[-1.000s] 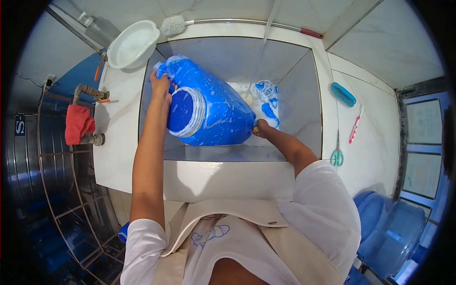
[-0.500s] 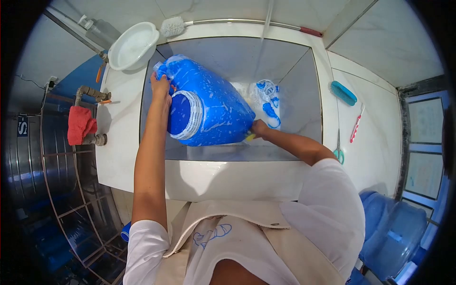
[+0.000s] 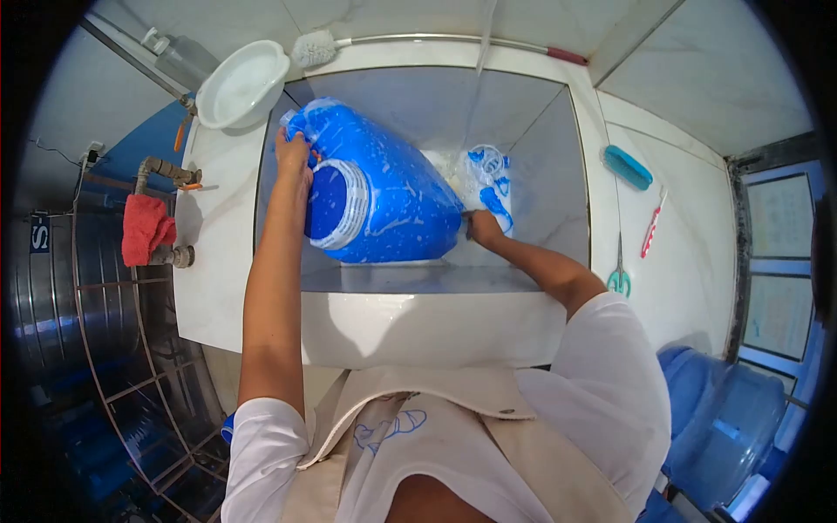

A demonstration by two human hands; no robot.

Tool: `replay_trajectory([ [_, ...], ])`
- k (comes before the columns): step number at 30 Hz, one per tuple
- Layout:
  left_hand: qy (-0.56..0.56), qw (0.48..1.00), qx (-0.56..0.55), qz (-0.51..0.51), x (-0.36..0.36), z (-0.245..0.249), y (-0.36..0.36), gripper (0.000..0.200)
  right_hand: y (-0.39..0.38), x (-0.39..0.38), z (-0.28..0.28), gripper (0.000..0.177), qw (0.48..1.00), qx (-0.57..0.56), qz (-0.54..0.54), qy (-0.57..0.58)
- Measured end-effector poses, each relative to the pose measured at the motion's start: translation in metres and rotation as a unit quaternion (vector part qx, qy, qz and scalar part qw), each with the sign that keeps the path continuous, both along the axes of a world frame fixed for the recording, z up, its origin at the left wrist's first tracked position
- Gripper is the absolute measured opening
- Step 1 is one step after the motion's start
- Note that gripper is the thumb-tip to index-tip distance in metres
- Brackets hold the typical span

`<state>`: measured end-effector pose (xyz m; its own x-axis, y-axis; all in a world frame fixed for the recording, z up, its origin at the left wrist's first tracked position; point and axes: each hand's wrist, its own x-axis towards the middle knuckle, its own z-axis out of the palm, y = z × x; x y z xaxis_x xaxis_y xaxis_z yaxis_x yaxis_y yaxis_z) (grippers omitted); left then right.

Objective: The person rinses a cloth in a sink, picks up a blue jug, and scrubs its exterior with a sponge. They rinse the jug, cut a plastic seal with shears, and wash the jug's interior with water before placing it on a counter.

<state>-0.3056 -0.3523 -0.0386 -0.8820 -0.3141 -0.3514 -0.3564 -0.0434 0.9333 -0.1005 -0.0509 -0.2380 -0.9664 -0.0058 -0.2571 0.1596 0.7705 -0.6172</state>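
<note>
Got blue jug [image 3: 397, 187] in sink [image 3: 554, 166], long axis slanting upper-left to lower-right btwn my hands. L hand [image 3: 295, 159] fingers grasping upper-left corner; R hand [image 3: 486, 228] right by lower-right end, can't tell if R fingers grip anything. Both approx equally near.

In front of me, the big jug [image 3: 401, 200] lies on its side in the sink [image 3: 545, 209], its mouth to my left. My left hand [image 3: 295, 157] is at its left end, my right hand [image 3: 485, 228] beside its right end. The bowl [image 3: 241, 84] stands behind on the left; the scissors [image 3: 619, 277] lie on the right.
</note>
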Motion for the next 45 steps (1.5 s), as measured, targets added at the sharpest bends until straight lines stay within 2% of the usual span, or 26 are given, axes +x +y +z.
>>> replay_trajectory([
  [3,-0.003,1.0,0.008,-0.017,-0.001,0.001,0.001,0.05,0.011,-0.008,-0.01,0.025,0.998,0.05,0.013,-0.021],
  [4,0.004,1.0,0.01,-0.012,-0.001,0.002,0.002,0.05,0.016,-0.015,-0.011,0.023,0.971,-0.08,-0.128,-0.185],
  [5,0.024,1.0,-0.003,-0.012,0.001,-0.005,0.0,0.05,0.013,-0.021,0.0,0.023,0.972,-0.082,-0.123,-0.181],
  [7,0.048,0.999,-0.015,-0.005,0.005,-0.005,-0.003,0.049,0.006,-0.029,0.029,0.021,0.983,-0.08,-0.164,-0.001],
  [8,0.025,0.999,-0.035,-0.009,0.01,-0.003,-0.004,0.049,-0.006,-0.032,0.029,0.022,0.97,-0.175,-0.156,0.067],
  [9,0.007,0.998,-0.053,-0.013,0.014,0.002,-0.003,0.05,-0.03,-0.034,0.047,0.023,0.963,-0.184,-0.13,0.147],
  [11,0.032,0.996,-0.081,-0.014,0.028,0.008,-0.004,0.047,-0.085,-0.039,0.116,0.026,0.94,-0.215,-0.07,0.256],
  [12,0.04,0.993,-0.1,-0.057,0.032,0.011,-0.005,0.044,-0.107,-0.046,0.151,0.028,0.926,-0.238,-0.038,0.289],
  [14,0.057,0.979,-0.141,-0.134,0.049,0.02,0.0,0.045,-0.137,-0.078,0.184,0.026,0.888,-0.179,-0.028,0.423],
  [16,0.099,0.965,-0.157,-0.187,0.065,0.029,0.009,0.044,-0.134,-0.138,0.178,0.025,0.839,-0.066,-0.155,0.518],
  [19,0.145,0.949,-0.159,-0.231,0.078,0.036,0.015,0.04,-0.113,-0.171,0.22,0.024,0.863,-0.119,-0.191,0.453],
  [21,0.154,0.938,-0.169,-0.261,0.078,0.034,0.012,0.04,-0.12,-0.16,0.252,0.022,0.858,-0.09,0.062,0.502],
  [23,0.232,0.897,-0.246,-0.284,0.073,0.025,0.007,0.051,-0.125,-0.143,0.256,0.018,0.863,-0.028,0.068,0.5],
  [26,0.228,0.902,-0.222,-0.292,0.073,0.018,-0.005,0.049,-0.094,-0.152,0.248,0.015,0.854,0.002,0.008,0.52],
  [28,0.236,0.901,-0.217,-0.292,0.069,0.027,-0.007,0.048,-0.095,-0.171,0.263,0.017,0.932,0.003,0.031,0.36],
  [31,0.24,0.884,-0.234,-0.325,0.072,0.044,-0.001,0.046,-0.189,-0.202,0.325,0.022,0.844,-0.095,0.037,0.526],
  [32,0.257,0.871,-0.242,-0.34,0.068,0.043,0.001,0.045,-0.219,-0.22,0.336,0.023,0.819,-0.128,0.08,0.554],
  [34,0.323,0.84,-0.245,-0.362,0.055,0.017,0.008,0.043,-0.261,-0.263,0.335,0.026,0.847,-0.063,0.17,0.5],
  [35,0.325,0.837,-0.243,-0.368,0.052,0.016,0.01,0.043,-0.264,-0.269,0.325,0.026,0.848,-0.059,0.163,0.501],
  [37,0.302,0.84,-0.238,-0.383,0.05,0.015,0.012,0.046,-0.261,-0.274,0.311,0.029,0.91,-0.004,0.146,0.387],
  [39,0.267,0.854,-0.231,-0.381,0.055,0.038,0.015,0.044,-0.198,-0.253,0.334,0.033,0.968,-0.065,0.058,0.233],
  [40,0.231,0.871,-0.227,-0.369,0.058,0.046,0.016,0.042,-0.152,-0.234,0.339,0.027,0.977,-0.144,-0.014,0.157],
  [41,0.234,0.867,-0.225,-0.379,0.055,0.047,0.02,0.042,-0.109,-0.209,0.342,0.019,0.947,-0.282,-0.106,0.109],
  [42,0.268,0.859,-0.237,-0.367,0.051,0.047,0.026,0.046,-0.069,-0.192,0.35,0.015,0.941,-0.288,-0.164,0.063],
  [43,0.298,0.851,-0.247,-0.356,0.05,0.046,0.032,0.051,-0.039,-0.176,0.353,0.013,0.926,-0.315,-0.194,0.081],
  [45,0.266,0.853,-0.222,-0.391,0.041,0.05,0.05,0.049,-0.012,-0.161,0.364,0.012,0.909,-0.333,-0.231,0.101],
])
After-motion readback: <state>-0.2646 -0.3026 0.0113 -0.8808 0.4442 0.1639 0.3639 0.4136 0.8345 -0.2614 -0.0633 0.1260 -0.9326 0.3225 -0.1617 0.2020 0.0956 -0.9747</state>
